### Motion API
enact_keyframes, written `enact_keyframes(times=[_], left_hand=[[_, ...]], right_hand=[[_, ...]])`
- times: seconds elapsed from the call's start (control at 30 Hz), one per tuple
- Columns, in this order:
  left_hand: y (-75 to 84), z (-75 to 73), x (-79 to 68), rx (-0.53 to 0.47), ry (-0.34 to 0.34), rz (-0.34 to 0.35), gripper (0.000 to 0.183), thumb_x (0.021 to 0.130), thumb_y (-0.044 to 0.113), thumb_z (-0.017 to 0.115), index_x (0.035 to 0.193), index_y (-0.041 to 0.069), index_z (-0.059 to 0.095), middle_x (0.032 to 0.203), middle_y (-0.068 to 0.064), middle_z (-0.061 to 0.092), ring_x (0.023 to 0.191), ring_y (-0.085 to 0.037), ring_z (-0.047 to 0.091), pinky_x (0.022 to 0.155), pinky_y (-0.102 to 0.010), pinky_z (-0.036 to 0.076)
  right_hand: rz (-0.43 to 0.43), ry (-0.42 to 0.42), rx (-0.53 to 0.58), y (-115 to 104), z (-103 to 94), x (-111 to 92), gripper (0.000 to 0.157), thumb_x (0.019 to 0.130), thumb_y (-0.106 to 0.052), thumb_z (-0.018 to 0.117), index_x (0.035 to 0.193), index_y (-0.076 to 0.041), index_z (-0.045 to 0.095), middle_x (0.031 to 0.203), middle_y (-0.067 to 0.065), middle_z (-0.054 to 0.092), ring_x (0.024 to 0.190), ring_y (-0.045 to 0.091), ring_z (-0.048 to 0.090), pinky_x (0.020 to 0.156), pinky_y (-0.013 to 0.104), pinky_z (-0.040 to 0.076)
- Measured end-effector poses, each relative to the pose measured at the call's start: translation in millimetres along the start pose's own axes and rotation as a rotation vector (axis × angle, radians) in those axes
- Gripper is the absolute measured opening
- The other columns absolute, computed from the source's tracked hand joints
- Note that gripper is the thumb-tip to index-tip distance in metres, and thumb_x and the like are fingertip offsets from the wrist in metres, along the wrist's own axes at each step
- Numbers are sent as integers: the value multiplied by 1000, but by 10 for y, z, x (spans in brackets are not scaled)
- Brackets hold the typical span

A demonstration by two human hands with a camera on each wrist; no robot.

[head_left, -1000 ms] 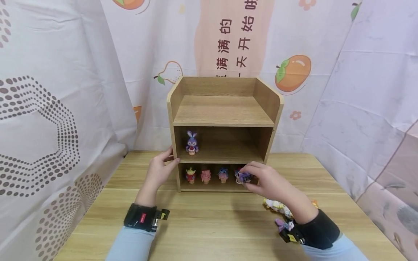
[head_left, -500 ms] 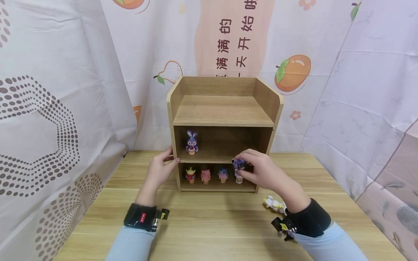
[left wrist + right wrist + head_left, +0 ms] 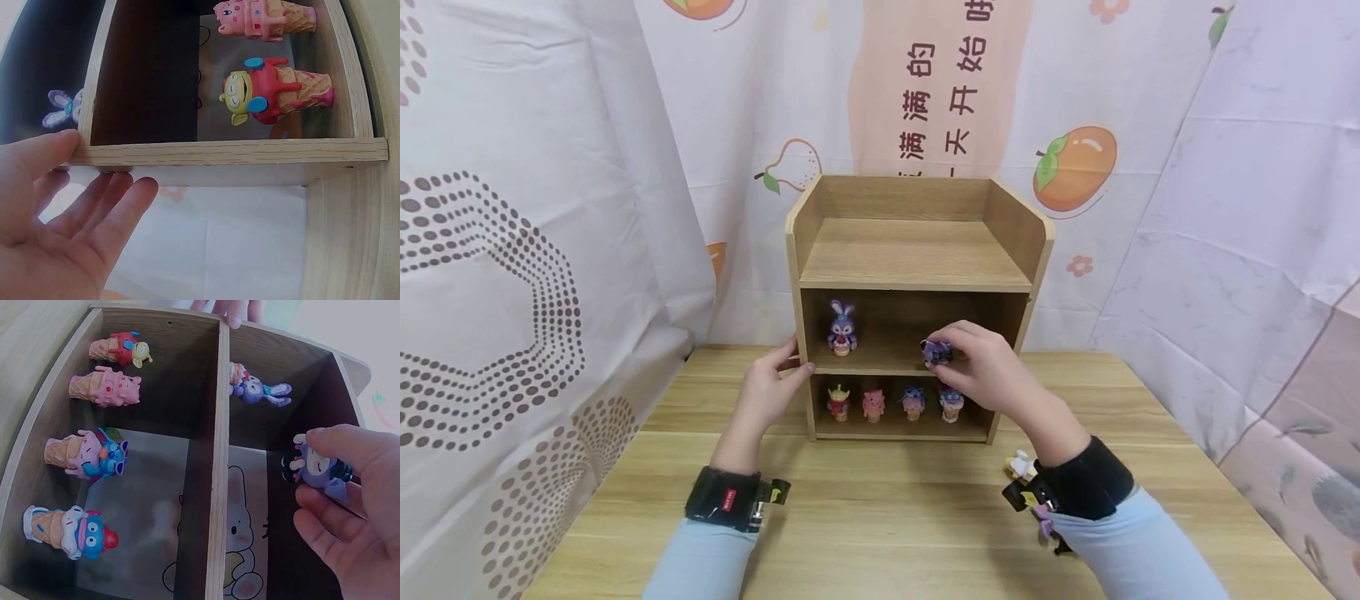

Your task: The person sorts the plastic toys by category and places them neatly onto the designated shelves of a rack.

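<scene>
My right hand (image 3: 996, 371) pinches a small purple and black figurine (image 3: 317, 464) between thumb and fingers, in front of the middle compartment of a wooden shelf (image 3: 913, 287). On that level, at the left, stands a purple rabbit figurine (image 3: 842, 328). Below it are an alien figurine (image 3: 256, 92) in red, a pink bear-like figurine (image 3: 115, 387), a blue figurine with sunglasses (image 3: 103, 454) and a blue figurine with a red nose (image 3: 92, 534), all on cone-shaped bases. My left hand (image 3: 767, 387) holds the shelf's left side, thumb on the front edge and fingers along the outer face.
On the table (image 3: 880, 517) to the right lie a white and yellow figurine (image 3: 1021, 465) and a purple one (image 3: 1043, 523), partly hidden by my right forearm. Behind the shelf hangs a printed curtain (image 3: 737, 100). The shelf's top level (image 3: 910, 250) has raised sides.
My right hand has lifted the purple figurine from in front of the lower compartment up to the middle one, uncovering the red-nosed figurine. The left hand has stayed at the shelf's side.
</scene>
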State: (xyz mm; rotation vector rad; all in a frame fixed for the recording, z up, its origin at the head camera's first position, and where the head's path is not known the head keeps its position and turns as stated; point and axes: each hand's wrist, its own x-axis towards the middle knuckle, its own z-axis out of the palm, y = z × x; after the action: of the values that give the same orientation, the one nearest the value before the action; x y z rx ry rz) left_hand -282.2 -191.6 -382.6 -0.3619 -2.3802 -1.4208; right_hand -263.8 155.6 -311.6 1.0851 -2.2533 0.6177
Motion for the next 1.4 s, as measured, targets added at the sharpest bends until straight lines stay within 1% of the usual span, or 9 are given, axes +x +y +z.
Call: enact_keyframes(times=[0.03,0.2,0.37,0.63,0.8,0.93,1.07,1.23,1.4], left_hand=[[0,2,1,1,0,1,61,98,21,72,152,8,47,149,-17,51,120,-38,63,95,-49,55],[-6,9,6,5,-2,4,61,97,21,72,152,8,47,149,-17,52,120,-38,63,94,-49,55],[1,8,-1,6,1,5,61,98,20,72,152,8,47,149,-17,51,120,-38,63,94,-49,55],[4,5,-8,0,5,6,60,97,20,72,151,7,47,149,-18,51,120,-38,63,94,-48,55],[3,5,-8,3,5,5,61,97,19,72,151,8,47,148,-18,51,120,-37,63,94,-49,55],[2,2,-5,2,6,6,61,98,20,72,152,7,47,149,-18,51,120,-38,63,94,-49,55],[-4,1,-5,9,7,5,61,98,20,72,152,7,47,149,-18,51,120,-38,63,94,-49,55],[1,2,-5,16,7,4,61,97,21,72,151,8,47,149,-17,52,119,-37,64,94,-49,55],[1,1,-4,17,8,1,61,97,22,71,152,9,47,148,-17,52,120,-37,63,95,-48,55]], right_hand=[[1,4,2,4,8,7,31,86,-9,82,115,-6,71,110,4,68,97,18,66,81,38,58],[13,6,5,18,58,45,31,86,-10,83,115,-7,71,109,4,68,95,17,65,79,37,58],[27,4,7,30,102,100,31,87,-11,83,116,-7,71,108,3,68,95,17,65,80,37,58],[21,6,15,41,160,190,31,88,-10,82,117,-6,71,106,5,68,90,18,64,74,38,56],[27,-6,-2,53,192,252,31,88,-12,83,116,-6,72,105,5,68,93,19,65,79,38,57],[57,-31,-22,78,231,304,32,88,-14,82,117,-6,72,106,7,69,95,20,65,81,39,57],[103,-63,-33,109,280,346,31,89,-15,81,118,-6,72,108,8,70,96,22,65,81,40,57],[145,-99,-39,147,342,386,32,90,-17,80,119,-5,73,111,10,71,103,25,67,88,42,56],[175,-130,-34,175,403,413,34,91,-17,80,121,-4,72,116,12,71,107,27,67,90,44,56]])
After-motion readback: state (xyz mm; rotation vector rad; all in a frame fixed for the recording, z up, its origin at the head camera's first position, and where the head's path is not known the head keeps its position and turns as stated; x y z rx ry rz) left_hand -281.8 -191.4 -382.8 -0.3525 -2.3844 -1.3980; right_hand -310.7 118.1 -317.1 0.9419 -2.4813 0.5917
